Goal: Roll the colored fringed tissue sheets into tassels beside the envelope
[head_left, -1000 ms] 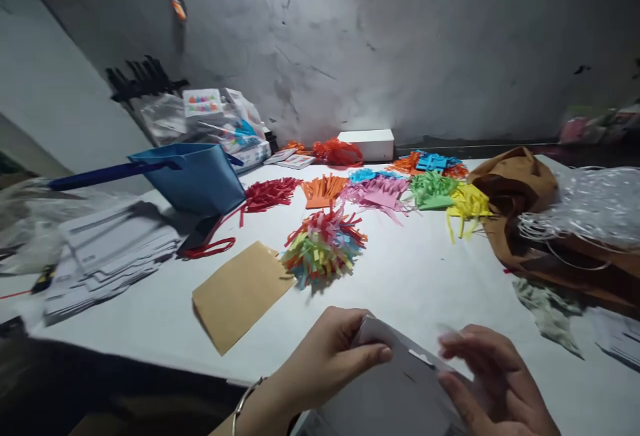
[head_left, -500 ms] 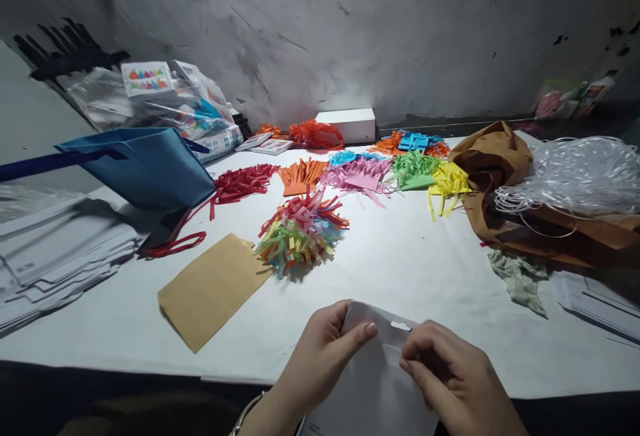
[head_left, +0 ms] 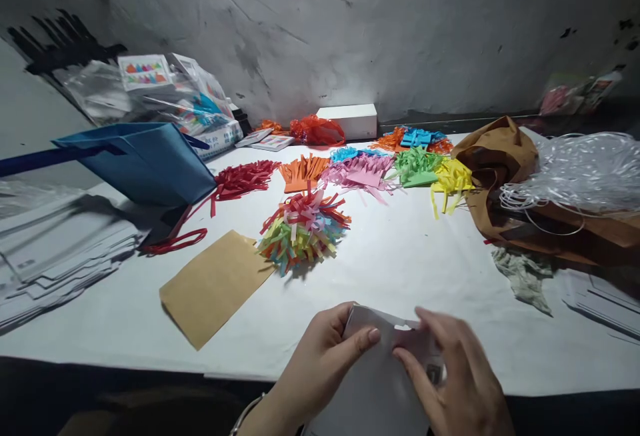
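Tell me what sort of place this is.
Probably a small craft or packing workspace. Colorful fringe bundles are spread over a white table, a stack of flat white packaging lies at one side, and the left hand holds a white package.

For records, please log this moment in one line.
left hand: holds white package; right hand: at slotted end; ahead: multicoloured paper-strip bunch

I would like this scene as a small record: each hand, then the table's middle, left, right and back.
Left hand: grips white package near its upper left corner
Right hand: at the package's upper right, blurred
Middle: multicoloured fringe bundle beside brown paper
Left: blue bag, white stack
Right: pale cord bundle
Back: white box
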`<state>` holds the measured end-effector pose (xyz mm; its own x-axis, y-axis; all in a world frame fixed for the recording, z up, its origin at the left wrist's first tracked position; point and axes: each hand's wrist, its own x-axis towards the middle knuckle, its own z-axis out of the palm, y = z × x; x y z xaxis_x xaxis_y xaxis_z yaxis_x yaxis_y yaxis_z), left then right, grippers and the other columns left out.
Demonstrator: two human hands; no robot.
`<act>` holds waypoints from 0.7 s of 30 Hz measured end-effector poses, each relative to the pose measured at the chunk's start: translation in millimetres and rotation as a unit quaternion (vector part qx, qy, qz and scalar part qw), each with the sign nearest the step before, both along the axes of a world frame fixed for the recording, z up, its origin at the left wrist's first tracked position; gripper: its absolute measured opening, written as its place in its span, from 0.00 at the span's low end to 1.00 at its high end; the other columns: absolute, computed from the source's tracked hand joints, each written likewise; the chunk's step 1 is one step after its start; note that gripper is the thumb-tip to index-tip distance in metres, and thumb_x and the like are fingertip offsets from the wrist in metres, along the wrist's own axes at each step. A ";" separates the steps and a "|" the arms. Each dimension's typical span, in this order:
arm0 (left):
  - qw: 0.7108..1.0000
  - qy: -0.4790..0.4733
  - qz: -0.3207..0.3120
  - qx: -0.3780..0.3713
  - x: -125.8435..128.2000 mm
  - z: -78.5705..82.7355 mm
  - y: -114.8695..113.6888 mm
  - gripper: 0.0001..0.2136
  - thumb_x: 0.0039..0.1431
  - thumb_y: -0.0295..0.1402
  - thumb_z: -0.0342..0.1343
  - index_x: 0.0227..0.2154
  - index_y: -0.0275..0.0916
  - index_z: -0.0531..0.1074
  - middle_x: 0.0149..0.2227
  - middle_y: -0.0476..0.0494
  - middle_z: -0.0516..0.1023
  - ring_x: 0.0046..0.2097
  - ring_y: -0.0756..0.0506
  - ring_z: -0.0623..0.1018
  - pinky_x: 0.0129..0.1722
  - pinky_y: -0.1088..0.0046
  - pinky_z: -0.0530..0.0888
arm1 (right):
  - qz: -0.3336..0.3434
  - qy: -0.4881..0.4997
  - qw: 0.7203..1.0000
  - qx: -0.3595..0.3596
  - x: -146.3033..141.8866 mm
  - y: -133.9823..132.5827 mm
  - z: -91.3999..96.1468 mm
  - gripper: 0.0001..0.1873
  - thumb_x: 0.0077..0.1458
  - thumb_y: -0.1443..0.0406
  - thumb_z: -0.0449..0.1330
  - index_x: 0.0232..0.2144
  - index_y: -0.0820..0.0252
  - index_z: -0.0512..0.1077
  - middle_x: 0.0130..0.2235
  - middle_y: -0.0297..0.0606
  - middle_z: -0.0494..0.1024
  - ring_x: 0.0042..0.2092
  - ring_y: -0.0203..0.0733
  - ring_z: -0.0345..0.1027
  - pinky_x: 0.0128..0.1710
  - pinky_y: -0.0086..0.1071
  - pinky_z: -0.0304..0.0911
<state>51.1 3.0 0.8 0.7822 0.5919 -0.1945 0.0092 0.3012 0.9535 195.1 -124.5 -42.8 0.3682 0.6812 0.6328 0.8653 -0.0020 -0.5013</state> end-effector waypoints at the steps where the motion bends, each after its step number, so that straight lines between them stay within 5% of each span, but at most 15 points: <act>1: 1.000 -0.001 -0.003 -0.001 -0.1 0.2 -0.3 0.12 0.57 0.41 0.65 0.31 0.36 0.76 0.28 0.49 0.76 0.30 0.50 0.70 0.30 0.77 0.68 | -0.029 -0.026 0.999 0.005 2.7 0.4 -0.5 0.23 0.62 0.60 0.62 0.57 0.56 0.65 0.48 0.46 0.76 0.51 0.51 0.71 0.51 0.42 0.66; 3: 1.000 0.001 -0.003 0.003 -0.6 0.2 -1.4 0.13 0.57 0.42 0.65 0.31 0.36 0.76 0.28 0.49 0.76 0.30 0.50 0.70 0.31 0.77 0.67 | -0.023 -0.044 0.999 0.001 8.2 2.5 -0.2 0.30 0.60 0.54 0.63 0.60 0.58 0.63 0.51 0.48 0.75 0.51 0.53 0.71 0.50 0.43 0.67; 9: 0.998 0.026 -0.011 0.056 -3.7 -1.6 -0.7 0.17 0.57 0.44 0.65 0.26 0.36 0.71 0.24 0.53 0.67 0.28 0.51 0.64 0.28 0.78 0.62 | 0.129 0.072 0.987 -0.066 17.5 9.4 9.7 0.10 0.64 0.54 0.59 0.37 0.52 0.73 0.30 0.30 0.78 0.31 0.38 0.72 0.30 0.29 0.67; 12: 0.998 0.028 -0.007 0.050 -4.7 -2.7 1.4 0.17 0.55 0.45 0.66 0.26 0.35 0.72 0.24 0.52 0.67 0.29 0.51 0.64 0.29 0.77 0.63 | 0.187 0.120 0.967 -0.125 20.6 8.3 13.5 0.09 0.68 0.59 0.54 0.43 0.49 0.74 0.35 0.30 0.80 0.35 0.37 0.74 0.34 0.28 0.69; 17: 0.999 0.033 -0.005 -0.009 -2.8 -6.3 1.0 0.17 0.52 0.46 0.68 0.29 0.35 0.76 0.26 0.49 0.74 0.29 0.49 0.69 0.30 0.76 0.67 | 0.181 0.117 0.971 -0.108 28.2 5.4 12.4 0.16 0.59 0.63 0.64 0.50 0.48 0.74 0.41 0.33 0.82 0.41 0.41 0.76 0.40 0.31 0.73; 21: 1.000 0.021 0.003 -0.017 -5.6 -0.9 5.8 0.16 0.51 0.44 0.70 0.29 0.35 0.78 0.26 0.47 0.78 0.29 0.48 0.73 0.30 0.76 0.69 | 0.196 0.209 0.947 -0.147 32.9 -3.1 9.6 0.21 0.61 0.64 0.59 0.56 0.41 0.71 0.49 0.35 0.80 0.49 0.41 0.76 0.42 0.28 0.74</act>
